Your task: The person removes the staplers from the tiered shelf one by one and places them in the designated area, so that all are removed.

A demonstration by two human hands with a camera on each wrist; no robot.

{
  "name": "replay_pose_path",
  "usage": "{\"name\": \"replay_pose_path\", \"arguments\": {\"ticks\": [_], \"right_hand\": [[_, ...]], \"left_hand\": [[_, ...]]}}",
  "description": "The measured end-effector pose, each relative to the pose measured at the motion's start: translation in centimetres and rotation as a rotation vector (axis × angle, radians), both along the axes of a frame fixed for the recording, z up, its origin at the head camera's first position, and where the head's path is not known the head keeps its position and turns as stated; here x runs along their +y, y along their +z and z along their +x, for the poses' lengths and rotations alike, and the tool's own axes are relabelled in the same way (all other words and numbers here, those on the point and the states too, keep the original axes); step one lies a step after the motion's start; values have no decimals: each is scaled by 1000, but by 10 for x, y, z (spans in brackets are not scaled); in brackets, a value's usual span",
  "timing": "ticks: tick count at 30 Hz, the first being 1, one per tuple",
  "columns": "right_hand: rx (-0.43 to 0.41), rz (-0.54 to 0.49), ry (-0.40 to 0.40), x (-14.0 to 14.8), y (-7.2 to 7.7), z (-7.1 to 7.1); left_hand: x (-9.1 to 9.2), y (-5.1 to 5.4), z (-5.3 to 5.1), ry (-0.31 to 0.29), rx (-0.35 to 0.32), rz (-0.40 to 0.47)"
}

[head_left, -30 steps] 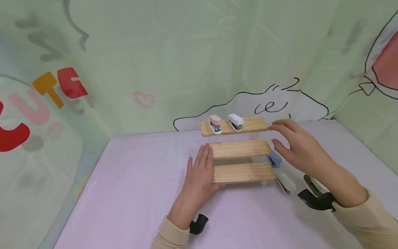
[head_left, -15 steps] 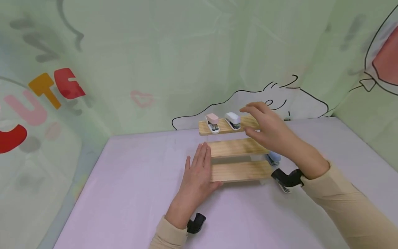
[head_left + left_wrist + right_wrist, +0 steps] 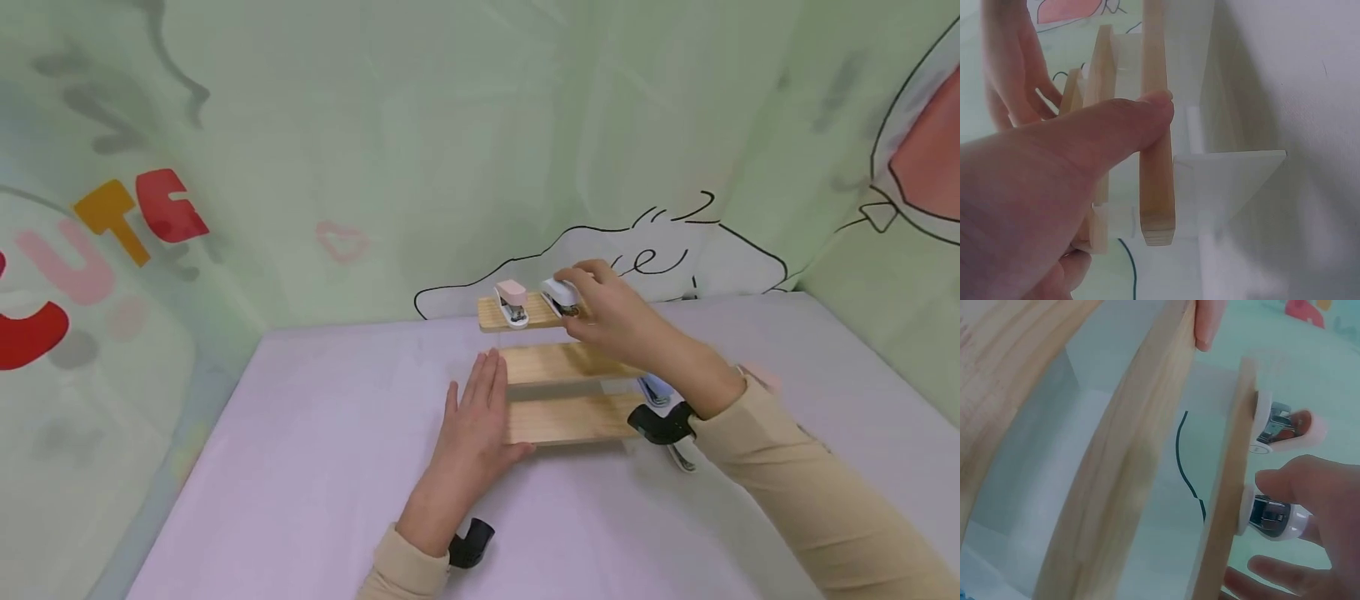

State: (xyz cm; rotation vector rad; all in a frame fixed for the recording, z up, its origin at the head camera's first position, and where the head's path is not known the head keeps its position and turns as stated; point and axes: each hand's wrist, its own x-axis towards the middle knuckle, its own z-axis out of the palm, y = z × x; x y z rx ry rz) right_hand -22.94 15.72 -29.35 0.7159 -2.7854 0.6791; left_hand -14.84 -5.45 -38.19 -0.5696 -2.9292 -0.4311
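A three-tier wooden shelf (image 3: 558,364) with clear supports stands on the table. My left hand (image 3: 471,429) rests along its left end with straight fingers; in the left wrist view the thumb (image 3: 1141,119) presses the lowest board's front edge. On the top board sit a pink mini stapler (image 3: 513,298) and, to its right, a white mini stapler (image 3: 558,293). My right hand (image 3: 626,325) pinches the white stapler from the right, thumb in front and a finger behind it in the right wrist view. The stapler's base still touches the board.
A blue stapler (image 3: 656,390) and a partly hidden white stapler (image 3: 681,458) lie by the shelf's right side. Something pink (image 3: 761,377) shows behind the right sleeve. A printed green cloth (image 3: 375,150) rises behind the lilac table (image 3: 322,442).
My right hand has moved left from beside the top board's right end to the white stapler and taken hold of it. The left hand has stayed on the shelf.
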Motion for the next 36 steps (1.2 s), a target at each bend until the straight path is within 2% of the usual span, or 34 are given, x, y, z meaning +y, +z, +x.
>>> {"name": "replay_pose_path", "arguments": {"ticks": [9, 17, 21, 36], "right_hand": [[18, 8, -10, -4, -4, -1], [160, -42, 49, -14, -15, -12], [200, -68, 64, -17, -18, -14], [160, -72, 27, -12, -14, -13]], "left_hand": [[3, -3, 1, -17, 46, -12], [2, -3, 2, -16, 49, -4], [1, -3, 2, -14, 50, 4], [1, -2, -1, -6, 50, 3]]}}
